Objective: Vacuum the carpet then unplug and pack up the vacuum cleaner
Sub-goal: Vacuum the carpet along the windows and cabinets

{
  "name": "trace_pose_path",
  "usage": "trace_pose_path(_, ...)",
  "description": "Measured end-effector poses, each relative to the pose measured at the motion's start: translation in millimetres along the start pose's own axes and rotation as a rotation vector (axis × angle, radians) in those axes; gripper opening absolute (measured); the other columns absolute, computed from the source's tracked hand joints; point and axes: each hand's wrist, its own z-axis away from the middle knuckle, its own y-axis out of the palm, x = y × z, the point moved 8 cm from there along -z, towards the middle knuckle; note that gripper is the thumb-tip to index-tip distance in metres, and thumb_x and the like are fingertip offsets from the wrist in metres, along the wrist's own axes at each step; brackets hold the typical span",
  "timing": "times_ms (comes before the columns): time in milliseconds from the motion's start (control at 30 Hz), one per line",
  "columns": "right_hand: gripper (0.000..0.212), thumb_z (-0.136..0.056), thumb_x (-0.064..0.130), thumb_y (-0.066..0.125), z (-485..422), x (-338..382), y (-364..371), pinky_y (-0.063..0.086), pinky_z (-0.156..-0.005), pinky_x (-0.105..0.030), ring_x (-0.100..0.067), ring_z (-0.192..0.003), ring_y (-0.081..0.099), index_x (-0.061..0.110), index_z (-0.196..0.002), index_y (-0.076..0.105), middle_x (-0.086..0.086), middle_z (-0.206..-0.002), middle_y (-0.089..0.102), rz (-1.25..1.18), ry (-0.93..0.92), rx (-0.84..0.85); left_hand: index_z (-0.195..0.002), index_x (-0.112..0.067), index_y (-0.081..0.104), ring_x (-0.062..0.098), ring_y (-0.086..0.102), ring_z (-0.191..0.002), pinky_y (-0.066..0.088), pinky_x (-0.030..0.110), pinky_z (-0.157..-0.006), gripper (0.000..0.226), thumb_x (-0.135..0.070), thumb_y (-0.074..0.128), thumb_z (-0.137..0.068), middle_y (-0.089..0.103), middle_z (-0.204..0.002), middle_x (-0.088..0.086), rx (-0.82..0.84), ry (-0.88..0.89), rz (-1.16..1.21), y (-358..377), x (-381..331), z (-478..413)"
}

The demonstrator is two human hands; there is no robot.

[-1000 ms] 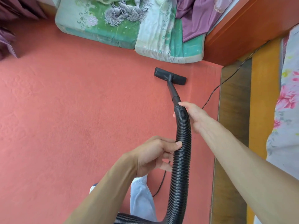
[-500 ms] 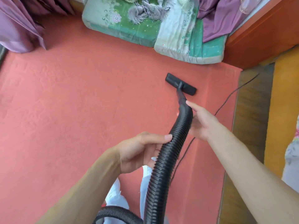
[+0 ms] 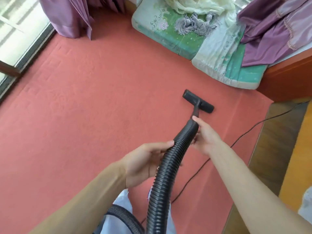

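Head view: left hand (image 3: 145, 163), right hand (image 3: 206, 139) around black hose (image 3: 162, 183)

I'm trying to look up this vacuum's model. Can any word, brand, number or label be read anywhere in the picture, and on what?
None can be read.
The hose and floor nozzle show plain black with no marking.
The green cushion carries only a floral pattern, no lettering.
The vacuum's body is out of view.

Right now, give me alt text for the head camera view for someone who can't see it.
A left hand and a right hand grip a black ribbed vacuum hose, its floor nozzle resting on a salmon-red carpet. A thin power cord trails off right; green cushions lie beyond.
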Motion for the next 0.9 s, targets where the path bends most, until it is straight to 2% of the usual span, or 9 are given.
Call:
trace_pose_path(67,0.025,-0.094,0.04,0.06,-18,8,-5,0.029,-0.056,-0.023,-0.011,-0.06,0.034,0.017,-0.088,0.05,-0.001,-0.071,0.036,0.031,-0.018,-0.054,-0.107,-0.005,0.071,0.021,0.064,-0.075,0.053,0.05,-0.092,0.035,-0.036,0.062,-0.094,0.073,-0.095,0.015,-0.212,0.046,-0.055,-10,-5,-13)
trace_pose_path(167,0.033,-0.092,0.041,0.062,-30,17,-5,0.046,-0.075,-0.029,-0.015,-0.071,0.05,0.014,-0.108,0.054,-0.003,-0.081,0.051,0.026,-0.03,-0.136,-0.114,-0.003,0.07,0.02,0.065,-0.085,0.056,0.04,-0.085,0.036,-0.032,0.059,-0.098,0.071,-0.106,0.016,-0.249,0.089,-0.095,-6,-11,-24)
trace_pose_path(267,0.042,-0.089,0.036,0.068,-18,32,13,0.052,-0.081,-0.033,-0.02,-0.082,0.056,0.008,-0.12,0.059,-0.008,-0.094,0.058,-0.071,-0.06,-0.135,-0.12,-0.003,0.068,0.02,0.063,-0.092,0.058,0.034,-0.079,0.037,-0.03,0.064,-0.095,0.067,-0.111,0.015,-0.1,0.121,-0.069,-1,-19,-11)
trace_pose_path(367,0.055,-0.084,0.032,0.071,16,29,32,0.041,-0.079,-0.033,-0.02,-0.085,0.048,0.008,-0.132,0.057,-0.009,-0.097,0.054,-0.086,-0.063,-0.058,-0.123,-0.001,0.063,0.017,0.072,-0.08,0.062,0.034,-0.073,0.042,-0.028,0.065,-0.09,0.073,-0.102,0.012,0.166,0.096,-0.007,1,-23,27)
trace_pose_path(433,0.045,-0.082,0.033,0.071,42,8,49,0.034,-0.076,-0.034,-0.019,-0.077,0.046,0.013,-0.12,0.06,-0.007,-0.086,0.053,-0.036,-0.006,0.008,-0.132,0.003,0.056,0.019,0.073,-0.081,0.062,0.037,-0.071,0.055,-0.026,0.07,-0.088,0.074,-0.099,0.013,0.31,0.067,-0.021,-2,-20,62)
trace_pose_path(567,0.03,-0.084,0.038,0.069,78,-36,89,0.038,-0.07,-0.035,-0.019,-0.063,0.046,0.014,-0.098,0.058,-0.007,-0.077,0.051,0.062,0.097,0.099,-0.138,0.011,0.047,0.024,0.074,-0.083,0.063,0.04,-0.072,0.066,-0.021,0.071,-0.085,0.071,-0.1,0.018,0.459,0.031,0.029,-7,-4,115)
trace_pose_path(700,0.033,-0.083,0.04,0.069,60,-53,133,0.032,-0.077,-0.037,-0.02,-0.073,0.041,0.014,-0.099,0.055,-0.009,-0.087,0.048,0.105,0.111,0.089,-0.141,0.023,0.027,0.027,0.074,-0.079,0.063,0.038,-0.067,0.085,-0.02,0.072,-0.083,0.071,-0.098,0.021,0.347,0.091,0.158,-34,-2,129)
trace_pose_path(800,0.039,-0.082,0.041,0.072,32,-44,156,0.036,-0.078,-0.035,-0.023,-0.086,0.044,0.015,-0.108,0.06,-0.009,-0.095,0.052,0.156,0.031,0.05,-0.132,0.008,0.055,0.023,0.072,-0.079,0.062,0.038,-0.072,0.062,-0.024,0.071,-0.083,0.072,-0.1,0.016,0.152,0.157,0.127,-57,-8,120)
trace_pose_path(900,0.038,-0.084,0.037,0.073,3,-22,161,0.045,-0.071,-0.032,-0.023,-0.081,0.053,0.013,-0.112,0.063,-0.01,-0.098,0.06,0.251,-0.072,-0.016,-0.109,-0.003,0.069,0.023,0.066,-0.078,0.052,0.048,-0.093,0.034,-0.027,0.066,-0.085,0.072,-0.1,0.015,-0.18,0.198,0.115,-79,-10,99)
